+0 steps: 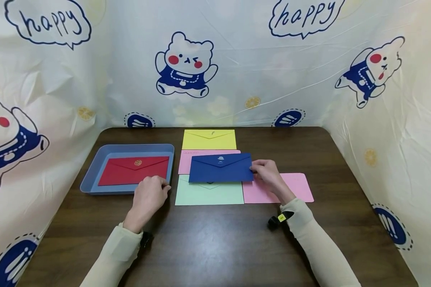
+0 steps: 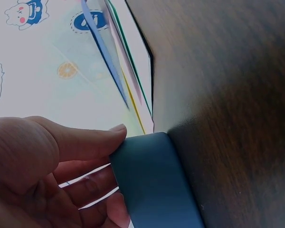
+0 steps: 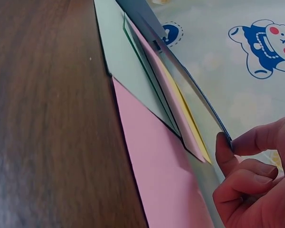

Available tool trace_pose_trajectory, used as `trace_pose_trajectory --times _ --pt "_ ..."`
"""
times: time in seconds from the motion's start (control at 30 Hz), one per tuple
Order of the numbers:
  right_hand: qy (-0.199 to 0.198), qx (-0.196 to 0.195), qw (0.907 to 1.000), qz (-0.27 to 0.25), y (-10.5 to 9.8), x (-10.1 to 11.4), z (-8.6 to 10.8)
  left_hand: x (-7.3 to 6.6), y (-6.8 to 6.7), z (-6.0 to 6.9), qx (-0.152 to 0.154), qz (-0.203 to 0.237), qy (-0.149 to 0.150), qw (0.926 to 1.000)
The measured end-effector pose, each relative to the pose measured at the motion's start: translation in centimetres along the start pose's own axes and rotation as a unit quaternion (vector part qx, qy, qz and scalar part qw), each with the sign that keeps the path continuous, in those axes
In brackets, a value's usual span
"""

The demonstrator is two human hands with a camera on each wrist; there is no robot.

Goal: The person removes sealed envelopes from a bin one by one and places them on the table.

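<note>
My right hand (image 1: 269, 175) pinches the right edge of a dark blue envelope (image 1: 220, 169) between thumb and fingertips. This envelope is raised above a pink envelope (image 1: 184, 162) and a mint green envelope (image 1: 208, 194), partly covering both. In the right wrist view, the blue envelope (image 3: 199, 92) appears as a thin edge ending at my fingers. My left hand (image 1: 149, 197) holds the front right corner of a blue-grey tray (image 1: 93, 175), thumb at its rim in the left wrist view. Inside the tray lies a red envelope (image 1: 129, 173) with a gold emblem.
A yellow envelope (image 1: 209, 139) lies at the table's back edge. Another pink envelope (image 1: 294, 187) lies to the right of the mint one, beneath my right hand. The brown wooden table (image 1: 215, 243) is backed by a printed curtain (image 1: 237, 59).
</note>
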State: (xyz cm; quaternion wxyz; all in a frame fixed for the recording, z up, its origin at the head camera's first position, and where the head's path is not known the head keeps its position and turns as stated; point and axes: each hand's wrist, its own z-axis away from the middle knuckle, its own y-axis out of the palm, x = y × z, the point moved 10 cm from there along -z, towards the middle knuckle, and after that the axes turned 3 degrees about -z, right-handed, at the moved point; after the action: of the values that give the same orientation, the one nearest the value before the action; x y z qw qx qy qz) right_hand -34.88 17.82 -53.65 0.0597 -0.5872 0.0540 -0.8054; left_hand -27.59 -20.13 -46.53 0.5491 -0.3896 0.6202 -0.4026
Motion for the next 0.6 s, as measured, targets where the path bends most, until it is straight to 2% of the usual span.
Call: trace_pose_trajectory --times 0.6 --pt "-0.001 0.003 1.0 0.007 -2.5 -0.5 0.2 0.1 0.1 0.0 -0.001 0.002 0.004 1.0"
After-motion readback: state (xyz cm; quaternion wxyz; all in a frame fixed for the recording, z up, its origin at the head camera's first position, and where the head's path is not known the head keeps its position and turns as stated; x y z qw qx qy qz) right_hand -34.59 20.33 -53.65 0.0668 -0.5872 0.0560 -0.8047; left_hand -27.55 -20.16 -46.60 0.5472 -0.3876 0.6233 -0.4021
